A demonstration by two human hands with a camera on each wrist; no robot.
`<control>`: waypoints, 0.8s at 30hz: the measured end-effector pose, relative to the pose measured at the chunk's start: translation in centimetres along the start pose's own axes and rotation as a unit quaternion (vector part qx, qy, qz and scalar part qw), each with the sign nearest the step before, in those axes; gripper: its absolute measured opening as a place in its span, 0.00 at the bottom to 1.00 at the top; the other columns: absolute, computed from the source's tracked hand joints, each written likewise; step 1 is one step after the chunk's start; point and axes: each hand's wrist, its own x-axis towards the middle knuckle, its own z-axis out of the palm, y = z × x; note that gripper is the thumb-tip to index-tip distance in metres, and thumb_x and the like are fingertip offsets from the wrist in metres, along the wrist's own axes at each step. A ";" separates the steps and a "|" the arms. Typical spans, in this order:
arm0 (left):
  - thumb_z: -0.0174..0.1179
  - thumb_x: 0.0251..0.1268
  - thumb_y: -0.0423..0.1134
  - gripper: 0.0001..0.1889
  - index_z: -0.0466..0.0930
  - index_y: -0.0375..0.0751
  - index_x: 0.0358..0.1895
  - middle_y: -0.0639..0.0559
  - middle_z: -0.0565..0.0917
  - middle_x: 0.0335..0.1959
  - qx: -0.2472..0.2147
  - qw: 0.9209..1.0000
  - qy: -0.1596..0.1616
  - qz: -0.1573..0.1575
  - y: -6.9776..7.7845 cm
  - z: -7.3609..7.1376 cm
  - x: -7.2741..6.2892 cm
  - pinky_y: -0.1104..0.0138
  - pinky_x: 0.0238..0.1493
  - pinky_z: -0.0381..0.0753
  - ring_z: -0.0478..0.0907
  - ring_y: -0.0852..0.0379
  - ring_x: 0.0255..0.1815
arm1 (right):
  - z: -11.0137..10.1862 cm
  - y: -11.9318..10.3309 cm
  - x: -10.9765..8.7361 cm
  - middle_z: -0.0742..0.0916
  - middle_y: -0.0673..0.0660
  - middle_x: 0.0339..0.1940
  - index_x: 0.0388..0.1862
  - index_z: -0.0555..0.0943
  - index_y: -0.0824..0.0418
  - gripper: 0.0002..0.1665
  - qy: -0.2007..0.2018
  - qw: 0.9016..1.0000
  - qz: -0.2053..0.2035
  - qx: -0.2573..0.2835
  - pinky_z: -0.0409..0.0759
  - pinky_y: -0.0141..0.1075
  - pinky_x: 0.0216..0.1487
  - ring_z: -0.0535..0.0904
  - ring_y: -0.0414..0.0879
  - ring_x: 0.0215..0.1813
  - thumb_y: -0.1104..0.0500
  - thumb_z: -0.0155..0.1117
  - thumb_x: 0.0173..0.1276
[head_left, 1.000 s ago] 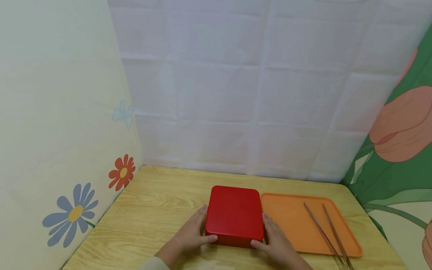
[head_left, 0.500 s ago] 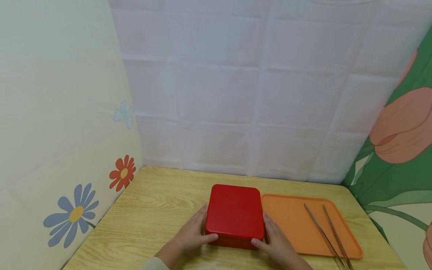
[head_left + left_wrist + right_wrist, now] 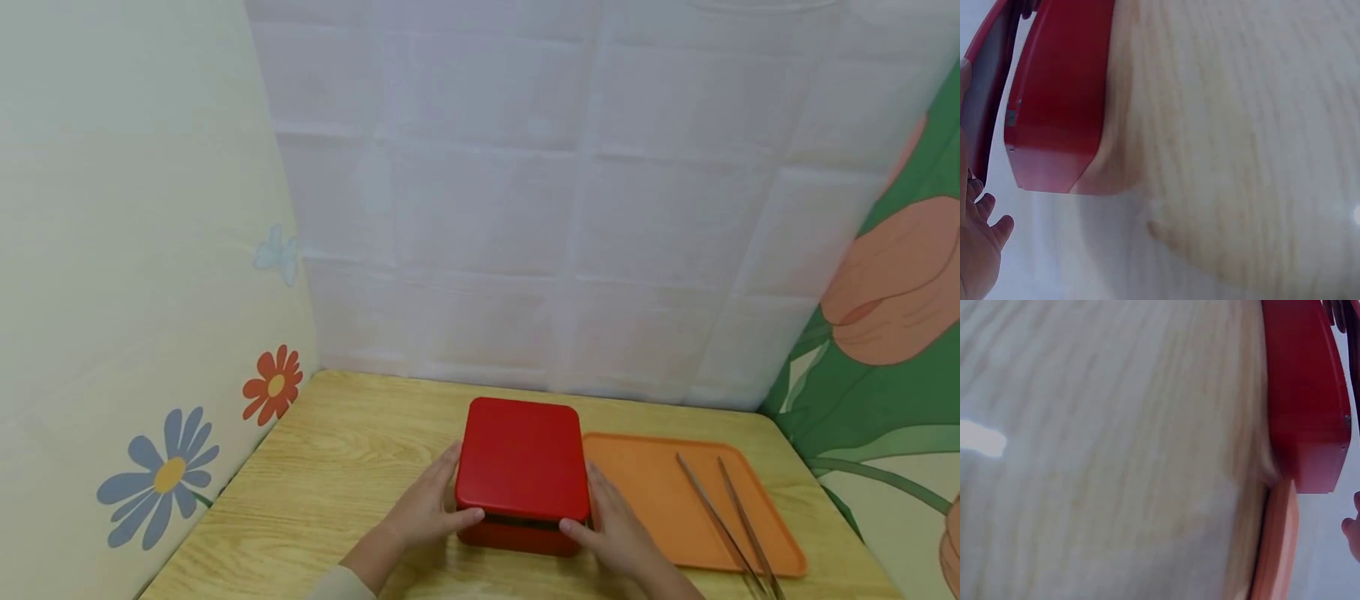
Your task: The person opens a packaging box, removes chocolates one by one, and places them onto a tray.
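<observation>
A red box stands on the wooden table with its red lid point(image 3: 522, 457) raised a little above the base point(image 3: 517, 538). My left hand point(image 3: 426, 510) holds the lid at its left side, thumb on the front edge. At the opposite side my right hand point(image 3: 617, 527) grips it the same way. In the left wrist view a gap parts the lid point(image 3: 990, 81) from the base point(image 3: 1063, 94), and the lid's dark underside shows. The right wrist view has the base point(image 3: 1307, 394) flat on the table. What lies inside the box is hidden.
An orange tray point(image 3: 637, 492) lies just right of the box, its edge close against it. Long metal tongs point(image 3: 722, 517) rest across the tray, reaching past its front edge. A white cloth point(image 3: 480, 208) hangs behind the table, with flowered cloths at both sides.
Both hands have risen slightly, lifting the lid from the base; a dark gap now shows at the front. The tray and tongs have not moved.
</observation>
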 end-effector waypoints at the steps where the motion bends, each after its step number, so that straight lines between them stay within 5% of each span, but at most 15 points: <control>1: 0.66 0.55 0.63 0.55 0.48 0.37 0.78 0.40 0.56 0.79 0.002 1.000 0.001 0.001 0.1 -0.1 0.0 0.40 0.71 0.63 0.57 0.37 0.77 | -0.1 -0.1 0.1 0.59 0.68 0.79 0.79 0.51 0.66 0.60 0.000 1.000 0.001 -0.001 0.61 0.66 0.70 0.56 0.69 0.77 0.34 0.64 0.63; 15: 0.66 0.54 0.65 0.56 0.46 0.47 0.80 0.48 0.54 0.80 -0.005 0.999 0.012 -0.038 -0.2 -3.4 -1.0 0.42 0.73 0.63 0.54 0.43 0.79 | -0.3 -3.1 1.6 0.57 0.63 0.81 0.81 0.46 0.60 0.63 -0.006 0.999 -0.019 0.029 0.65 0.66 0.68 0.53 0.65 0.79 0.30 0.63 0.61; 24: 0.69 0.52 0.62 0.56 0.48 0.43 0.79 0.44 0.56 0.79 0.007 0.999 0.026 -0.041 -1.4 -5.6 -2.3 0.42 0.71 0.66 0.57 0.41 0.78 | 1.0 -5.3 2.4 0.58 0.61 0.81 0.81 0.48 0.59 0.63 -0.014 0.999 -0.026 0.030 0.62 0.70 0.68 0.52 0.66 0.79 0.29 0.64 0.59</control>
